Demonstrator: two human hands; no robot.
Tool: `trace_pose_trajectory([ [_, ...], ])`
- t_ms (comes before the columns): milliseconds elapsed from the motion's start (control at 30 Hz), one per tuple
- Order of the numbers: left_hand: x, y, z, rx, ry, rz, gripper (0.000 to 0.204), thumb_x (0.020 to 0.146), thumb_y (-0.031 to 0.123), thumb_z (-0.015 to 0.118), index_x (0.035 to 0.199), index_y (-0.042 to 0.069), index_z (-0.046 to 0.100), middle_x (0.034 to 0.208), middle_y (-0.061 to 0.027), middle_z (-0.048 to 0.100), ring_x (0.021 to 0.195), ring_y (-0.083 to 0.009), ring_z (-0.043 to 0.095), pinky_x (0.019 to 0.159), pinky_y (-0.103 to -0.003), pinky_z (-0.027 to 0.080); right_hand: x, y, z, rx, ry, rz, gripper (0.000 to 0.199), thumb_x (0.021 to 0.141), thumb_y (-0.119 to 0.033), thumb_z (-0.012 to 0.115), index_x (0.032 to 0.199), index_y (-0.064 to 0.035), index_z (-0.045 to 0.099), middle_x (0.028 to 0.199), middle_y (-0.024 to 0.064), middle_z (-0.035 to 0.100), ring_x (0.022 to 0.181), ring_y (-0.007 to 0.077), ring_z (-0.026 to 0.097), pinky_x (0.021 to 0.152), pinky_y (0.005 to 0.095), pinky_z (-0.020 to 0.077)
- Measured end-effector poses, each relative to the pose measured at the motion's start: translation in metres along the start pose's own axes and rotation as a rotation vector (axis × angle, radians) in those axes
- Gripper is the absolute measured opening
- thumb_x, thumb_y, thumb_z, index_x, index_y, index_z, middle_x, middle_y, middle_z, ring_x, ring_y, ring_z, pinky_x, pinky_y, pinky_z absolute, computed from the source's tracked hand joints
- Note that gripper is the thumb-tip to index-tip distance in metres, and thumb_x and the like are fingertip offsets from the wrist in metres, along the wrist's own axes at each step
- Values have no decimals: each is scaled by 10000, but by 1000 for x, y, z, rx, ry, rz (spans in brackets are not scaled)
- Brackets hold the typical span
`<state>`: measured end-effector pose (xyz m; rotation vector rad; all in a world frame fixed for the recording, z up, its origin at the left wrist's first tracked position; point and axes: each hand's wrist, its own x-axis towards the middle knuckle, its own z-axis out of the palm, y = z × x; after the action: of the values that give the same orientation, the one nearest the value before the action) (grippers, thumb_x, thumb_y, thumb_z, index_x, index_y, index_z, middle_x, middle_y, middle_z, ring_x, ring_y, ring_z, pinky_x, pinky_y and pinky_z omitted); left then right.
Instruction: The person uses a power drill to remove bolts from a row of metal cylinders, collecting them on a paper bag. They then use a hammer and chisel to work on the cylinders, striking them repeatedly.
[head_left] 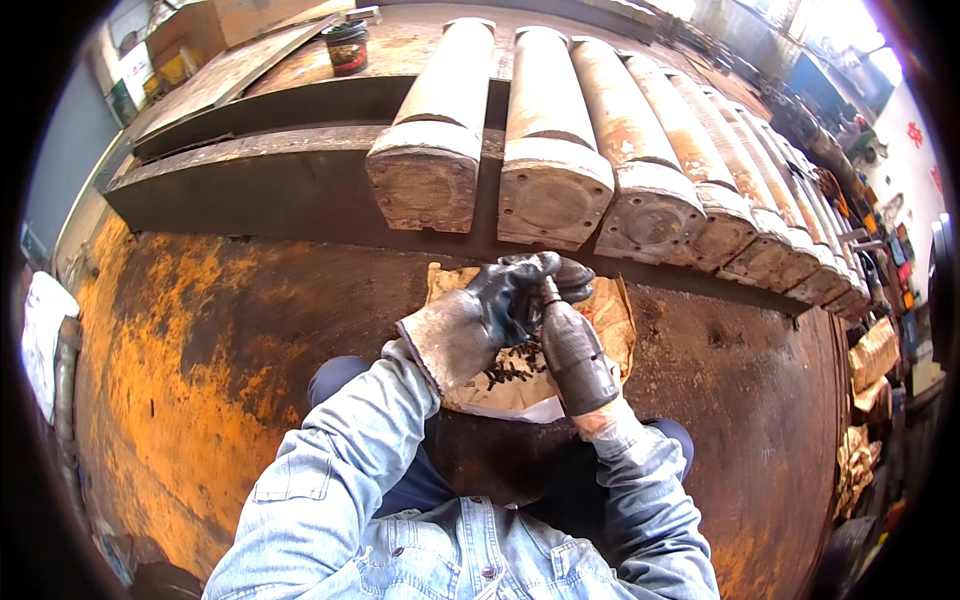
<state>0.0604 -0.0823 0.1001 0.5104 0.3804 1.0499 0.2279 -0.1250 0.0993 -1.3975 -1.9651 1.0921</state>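
Both hands wear dark, grimy work gloves and meet in front of me, above a sheet of brown paper (pixel 612 308). My left hand (pixel 500 300) has its fingers curled inward against the right one. The fingers of my right hand (pixel 573 345) are bent and pressed together at the same spot. Whatever they pinch is hidden by the gloves and too small to name. Below them, a loose pile of small dark bolt-like pieces (pixel 515 370) lies on the paper, partly covered by my hands.
Just beyond the paper, several heavy metal cylinders (pixel 545 95) with square flanged ends lie in a row on a dark steel beam (pixel 260 185). A black bucket (pixel 347 48) stands at the far left. Rusty steel plate (pixel 200 350) surrounds me; crumpled brown paper (pixel 857 465) lies at right.
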Motion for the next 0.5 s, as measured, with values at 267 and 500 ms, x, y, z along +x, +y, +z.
trace_pose_trajectory([
  [267, 17, -27, 12, -50, 158, 82, 276, 1002, 159, 604, 1135, -78, 651, 1300, -220, 649, 1247, -333, 614, 1061, -459, 527, -20, -28, -33, 297, -11, 124, 695, 802, 53, 655, 1466, -51, 478, 1315, 146, 580, 1209, 253, 552, 1003, 381, 474],
  [500, 39, -27, 40, -225, 265, 59, 283, 997, 136, 577, 1162, -90, 623, 1278, -218, 665, 1235, -350, 622, 1055, -485, 523, -27, 88, -21, 250, 104, -216, 249, 914, -129, 677, 1154, -62, 672, 950, 74, 706, 895, 231, 665, 806, 376, 533],
])
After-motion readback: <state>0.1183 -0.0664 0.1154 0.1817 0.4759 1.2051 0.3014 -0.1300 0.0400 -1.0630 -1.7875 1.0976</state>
